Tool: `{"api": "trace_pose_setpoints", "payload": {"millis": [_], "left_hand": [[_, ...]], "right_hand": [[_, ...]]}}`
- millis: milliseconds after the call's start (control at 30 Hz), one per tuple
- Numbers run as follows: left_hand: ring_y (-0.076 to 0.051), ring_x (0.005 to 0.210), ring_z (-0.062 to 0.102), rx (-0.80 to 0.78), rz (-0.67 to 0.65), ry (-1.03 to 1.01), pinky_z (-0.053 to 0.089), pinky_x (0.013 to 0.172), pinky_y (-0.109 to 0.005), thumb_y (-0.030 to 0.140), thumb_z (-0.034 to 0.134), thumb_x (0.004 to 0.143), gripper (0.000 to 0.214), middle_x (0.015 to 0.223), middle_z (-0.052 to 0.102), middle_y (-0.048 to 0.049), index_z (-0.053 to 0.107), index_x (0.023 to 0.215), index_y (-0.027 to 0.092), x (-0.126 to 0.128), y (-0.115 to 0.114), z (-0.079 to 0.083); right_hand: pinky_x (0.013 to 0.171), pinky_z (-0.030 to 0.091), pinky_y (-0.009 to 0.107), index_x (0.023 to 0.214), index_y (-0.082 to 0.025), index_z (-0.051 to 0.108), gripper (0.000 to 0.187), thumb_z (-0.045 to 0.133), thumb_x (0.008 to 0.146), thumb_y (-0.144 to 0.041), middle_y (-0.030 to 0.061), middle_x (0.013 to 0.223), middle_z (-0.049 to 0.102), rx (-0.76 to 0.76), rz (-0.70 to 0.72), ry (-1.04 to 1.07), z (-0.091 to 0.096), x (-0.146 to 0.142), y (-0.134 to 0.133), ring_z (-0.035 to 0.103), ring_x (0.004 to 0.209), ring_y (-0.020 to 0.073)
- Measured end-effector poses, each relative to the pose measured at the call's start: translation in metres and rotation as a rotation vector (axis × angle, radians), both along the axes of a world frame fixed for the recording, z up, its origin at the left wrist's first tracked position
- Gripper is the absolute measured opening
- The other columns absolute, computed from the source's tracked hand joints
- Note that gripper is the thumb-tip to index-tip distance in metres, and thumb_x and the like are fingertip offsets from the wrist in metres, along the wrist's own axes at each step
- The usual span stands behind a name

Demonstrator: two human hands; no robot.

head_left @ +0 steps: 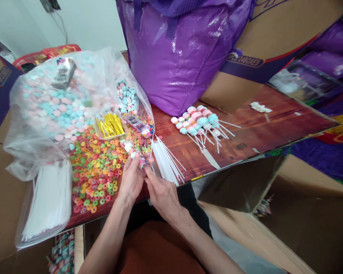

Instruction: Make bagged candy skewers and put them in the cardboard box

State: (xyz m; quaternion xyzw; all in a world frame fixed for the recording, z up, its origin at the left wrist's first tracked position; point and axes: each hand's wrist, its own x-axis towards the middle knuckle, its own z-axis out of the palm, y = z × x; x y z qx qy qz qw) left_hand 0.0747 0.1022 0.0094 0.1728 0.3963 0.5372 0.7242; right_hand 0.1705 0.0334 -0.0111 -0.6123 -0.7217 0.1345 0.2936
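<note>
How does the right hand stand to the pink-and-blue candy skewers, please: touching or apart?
Apart: the head view shows white sticks and reddish tabletop between the right hand and the skewers.

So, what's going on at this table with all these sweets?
A person's left hand holds a clear packet of sweets, with the right hand at its lower end. Ring-shaped candies lie loose on the table, near gold strips and a plastic bag of pastel sweets. To the right are loose white sticks and sweets on sticks.
</note>
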Motion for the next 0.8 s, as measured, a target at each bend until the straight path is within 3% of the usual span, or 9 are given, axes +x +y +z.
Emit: {"api": "trace_pose_setpoints", "payload": {"millis": [233,367,500,600,667,733,800], "left_hand": [[-0.011,0.065,0.064,0.033,-0.034,0.085,0.053,0.065,-0.024,0.037,0.079,0.074,0.030,0.084,0.070,-0.0031,0.066,0.089,0.014,0.004,-0.004,0.000],[-0.008,0.062,0.060,0.079,-0.087,0.129,0.049,0.063,-0.019,0.037,0.074,0.079,0.025,0.080,0.069,-0.0018,0.068,0.088,0.014,0.003,-0.005,-0.003],[-0.009,0.062,0.060,0.079,-0.116,0.199,0.048,0.063,-0.019,0.039,0.072,0.082,0.027,0.069,0.065,-0.0002,0.069,0.091,0.014,0.000,-0.007,-0.005],[-0.016,0.081,0.069,0.091,-0.164,0.216,0.053,0.075,-0.026,0.040,0.073,0.081,0.032,0.098,0.072,-0.0071,0.067,0.101,0.015,-0.003,-0.012,-0.002],[-0.023,0.097,0.069,0.112,-0.251,0.188,0.054,0.082,-0.033,0.036,0.076,0.079,0.037,0.122,0.067,-0.0107,0.065,0.109,0.018,-0.004,-0.017,0.002],[-0.027,0.107,0.067,0.117,-0.292,0.157,0.054,0.088,-0.037,0.033,0.078,0.077,0.041,0.131,0.063,-0.0123,0.063,0.113,0.019,-0.005,-0.021,0.003],[-0.029,0.110,0.066,0.085,-0.251,0.145,0.053,0.091,-0.039,0.033,0.076,0.078,0.039,0.128,0.065,-0.0133,0.063,0.111,0.018,-0.004,-0.024,0.001]], "right_hand": [[0.064,0.050,0.027,0.149,-0.013,0.042,0.051,0.036,0.099,-0.019,0.0102,0.087,0.076,-0.348,0.100,0.256,0.018,0.003,0.007,0.069,0.067,0.0202],[0.071,0.050,0.031,0.152,-0.014,0.036,0.056,0.035,0.096,-0.015,0.0137,0.104,0.074,-0.427,0.143,0.203,0.023,0.003,0.014,0.070,0.081,0.0227],[0.071,0.050,0.033,0.155,-0.010,0.027,0.063,0.035,0.093,-0.013,0.0161,0.105,0.073,-0.434,0.154,0.105,0.024,0.000,0.018,0.069,0.079,0.0239],[0.068,0.051,0.032,0.155,-0.007,0.026,0.061,0.033,0.095,-0.014,0.0144,0.092,0.075,-0.394,0.132,0.065,0.023,0.000,0.015,0.069,0.073,0.0234],[0.071,0.052,0.033,0.153,-0.007,0.030,0.057,0.031,0.097,-0.015,0.0159,0.098,0.075,-0.330,0.108,0.058,0.020,0.001,0.012,0.070,0.077,0.0239],[0.071,0.054,0.033,0.152,-0.007,0.033,0.055,0.030,0.098,-0.015,0.0172,0.103,0.075,-0.272,0.089,0.038,0.016,0.001,0.010,0.072,0.078,0.0244],[0.065,0.054,0.031,0.151,-0.005,0.035,0.055,0.031,0.097,-0.015,0.0159,0.094,0.076,-0.229,0.081,-0.003,0.009,0.001,0.009,0.072,0.071,0.0240]]}}
